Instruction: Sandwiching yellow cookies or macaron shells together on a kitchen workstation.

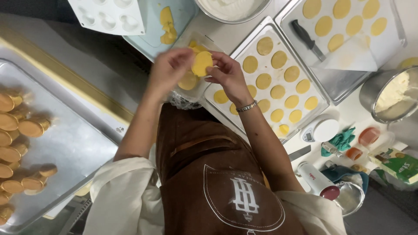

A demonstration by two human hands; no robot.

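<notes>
The dough disc [202, 63] between my hands is pale yellow, as are the discs on the white-lined tray [226, 89] to the right. My apron [209, 174] is brown with a white emblem. On the silver tray [65, 148] at left the pastry shells [30, 127] are golden brown, and near right lies a teal cloth [342, 140].

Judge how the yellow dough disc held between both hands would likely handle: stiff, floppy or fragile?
The dough disc looks thin and flat, so probably light. Pinched by the left hand and right hand, it shows no sag, so likely fairly firm, though perhaps breakable.
</notes>
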